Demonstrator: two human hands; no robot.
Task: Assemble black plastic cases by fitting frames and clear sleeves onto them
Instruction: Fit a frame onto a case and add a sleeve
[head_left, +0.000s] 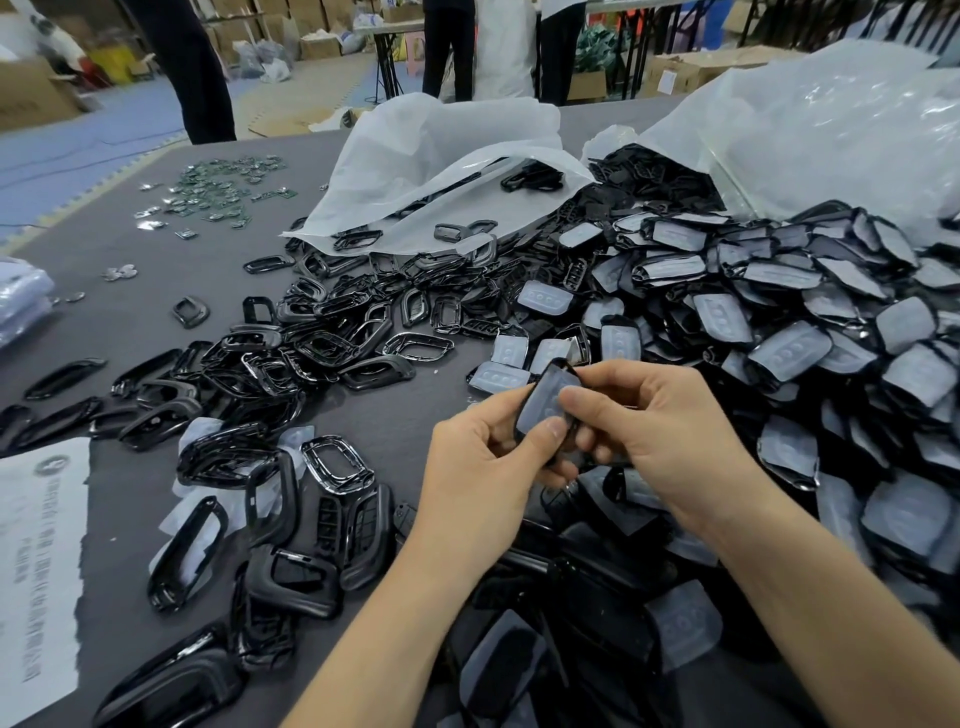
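black case, clear sleeve across its face, is pinched between the thumbs and fingers of the left hand and right hand, just beside the sleeved-case heap, seemingly to seat the sleeve.

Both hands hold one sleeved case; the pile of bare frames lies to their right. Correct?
Not quite. The left hand and right hand do hold one sleeved case, but the head view shows the bare frames piled to their left.
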